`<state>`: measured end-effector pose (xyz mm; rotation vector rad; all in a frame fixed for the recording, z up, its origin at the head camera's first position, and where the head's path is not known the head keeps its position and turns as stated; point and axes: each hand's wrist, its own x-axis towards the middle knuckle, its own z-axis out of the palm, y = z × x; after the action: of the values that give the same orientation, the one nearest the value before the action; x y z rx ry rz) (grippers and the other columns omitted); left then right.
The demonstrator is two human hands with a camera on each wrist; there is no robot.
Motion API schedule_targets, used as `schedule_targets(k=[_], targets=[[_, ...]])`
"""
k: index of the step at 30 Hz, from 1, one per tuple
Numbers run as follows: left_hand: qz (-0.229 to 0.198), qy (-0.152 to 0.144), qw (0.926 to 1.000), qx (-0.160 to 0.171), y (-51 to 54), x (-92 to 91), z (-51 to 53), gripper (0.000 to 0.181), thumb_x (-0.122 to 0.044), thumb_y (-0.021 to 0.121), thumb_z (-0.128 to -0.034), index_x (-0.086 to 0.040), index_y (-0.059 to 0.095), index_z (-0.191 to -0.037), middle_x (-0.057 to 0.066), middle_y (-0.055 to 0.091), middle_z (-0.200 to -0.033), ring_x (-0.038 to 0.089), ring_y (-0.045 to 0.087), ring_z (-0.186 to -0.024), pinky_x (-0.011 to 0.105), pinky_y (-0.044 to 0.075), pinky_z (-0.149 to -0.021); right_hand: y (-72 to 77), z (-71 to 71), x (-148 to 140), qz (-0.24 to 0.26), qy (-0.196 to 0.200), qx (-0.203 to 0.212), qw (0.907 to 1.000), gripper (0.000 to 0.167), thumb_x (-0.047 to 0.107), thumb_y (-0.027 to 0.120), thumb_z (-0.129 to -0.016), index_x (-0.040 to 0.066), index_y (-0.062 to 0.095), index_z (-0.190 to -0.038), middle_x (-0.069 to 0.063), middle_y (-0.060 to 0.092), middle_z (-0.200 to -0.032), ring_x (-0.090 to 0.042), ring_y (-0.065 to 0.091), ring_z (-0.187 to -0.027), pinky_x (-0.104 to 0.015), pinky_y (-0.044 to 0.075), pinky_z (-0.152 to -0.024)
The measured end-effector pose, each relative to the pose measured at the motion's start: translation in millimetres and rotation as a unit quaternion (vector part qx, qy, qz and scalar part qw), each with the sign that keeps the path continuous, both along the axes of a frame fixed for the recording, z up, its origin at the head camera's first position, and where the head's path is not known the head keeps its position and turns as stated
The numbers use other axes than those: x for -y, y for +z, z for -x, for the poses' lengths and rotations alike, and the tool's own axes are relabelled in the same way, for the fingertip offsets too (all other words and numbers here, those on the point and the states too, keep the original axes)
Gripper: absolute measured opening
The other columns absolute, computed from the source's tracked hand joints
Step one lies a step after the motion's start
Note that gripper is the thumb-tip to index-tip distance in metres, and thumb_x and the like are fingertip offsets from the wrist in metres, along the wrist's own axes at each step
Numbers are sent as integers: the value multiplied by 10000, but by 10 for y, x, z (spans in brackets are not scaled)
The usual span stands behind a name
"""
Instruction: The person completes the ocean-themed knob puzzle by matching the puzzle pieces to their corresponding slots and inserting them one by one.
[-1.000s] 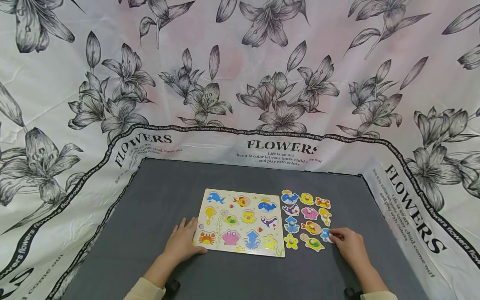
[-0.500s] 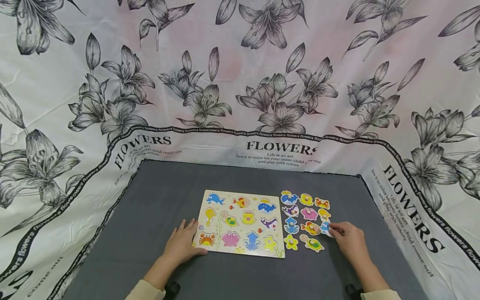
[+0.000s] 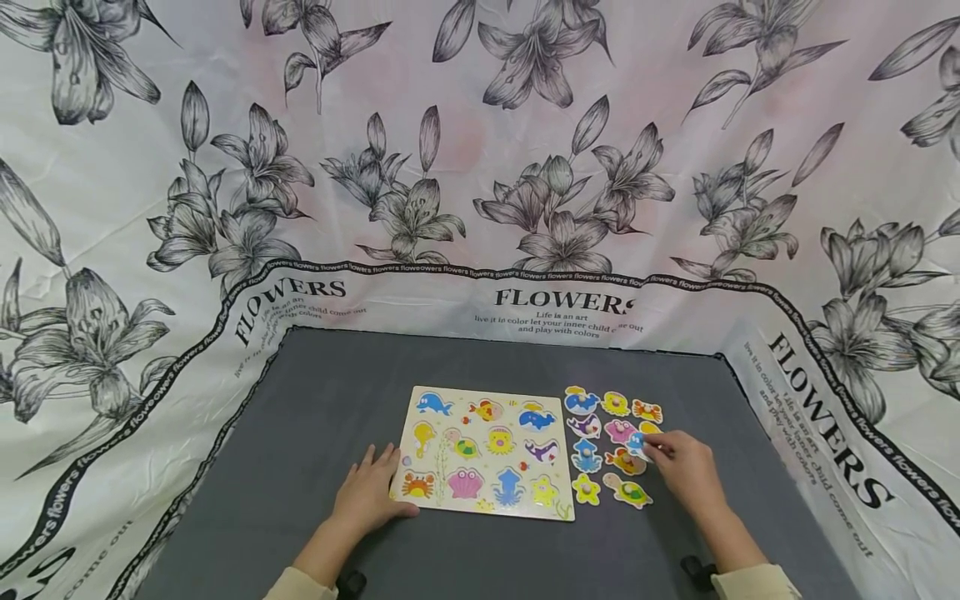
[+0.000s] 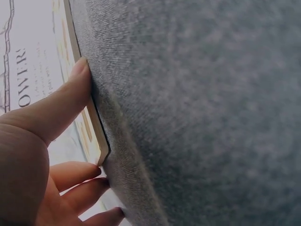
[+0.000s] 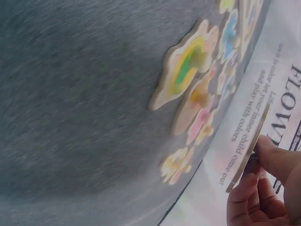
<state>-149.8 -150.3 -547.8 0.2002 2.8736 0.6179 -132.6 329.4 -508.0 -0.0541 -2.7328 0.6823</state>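
Note:
A puzzle board (image 3: pixel 487 460) with pictures of sea animals lies on the dark grey cloth. My left hand (image 3: pixel 367 492) rests at its near left corner, fingers spread along the side and the thumb at the front edge; the left wrist view shows the thumb touching the board's edge (image 4: pixel 96 127). My right hand (image 3: pixel 684 468) pinches a blue puzzle piece (image 3: pixel 636 444) between thumb and fingers, raised over the loose pieces. In the right wrist view the piece (image 5: pixel 249 150) is seen edge-on. Behind it, the fish piece (image 3: pixel 627 462) and the seahorse piece (image 3: pixel 649 427) are partly covered.
Loose knobbed pieces stand in columns right of the board, among them a turtle (image 3: pixel 630 493), a starfish (image 3: pixel 587 490), a squid (image 3: pixel 586 458) and a crab (image 3: pixel 647 411). A white cloth with printed flowers (image 3: pixel 566 233) hangs behind and at the sides.
My right hand has lifted the blue piece from the right end of the loose pieces and moved it left and away from me. The left hand stays at the board.

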Motion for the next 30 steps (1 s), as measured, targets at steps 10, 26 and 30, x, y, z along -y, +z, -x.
schedule_targets(k=[10, 26, 30], targets=[[-17, -128, 9999, 82, -21, 46, 12, 1066, -491, 899, -690, -26, 431, -1527, 181, 385, -1599, 462, 243, -1509, 663, 245, -1185, 130, 164, 197, 129, 116, 267, 9995, 198, 102, 753, -909, 13, 775, -1084, -129, 714, -947, -210, 608, -764, -298, 449, -589], [-129, -69, 9998, 98, -12, 96, -14, 1066, -501, 905, -662, -61, 455, -1522, 162, 411, -1588, 450, 259, -1506, 663, 262, -1178, 209, 430, 577, 213, 377, 316, 9986, 158, 60, 753, -899, 15, 790, -1045, -154, 721, -986, -323, 679, -877, -403, 596, -677], [-88, -81, 9998, 129, 11, 74, 6, 1063, -503, 906, -661, -72, 458, -1523, 152, 413, -1590, 444, 262, -1507, 659, 264, -1179, 212, 458, 624, 215, 412, 359, 9983, 168, 66, 753, -900, 14, 788, -1056, -156, 725, -1020, -291, 675, -879, -415, 597, -708]])
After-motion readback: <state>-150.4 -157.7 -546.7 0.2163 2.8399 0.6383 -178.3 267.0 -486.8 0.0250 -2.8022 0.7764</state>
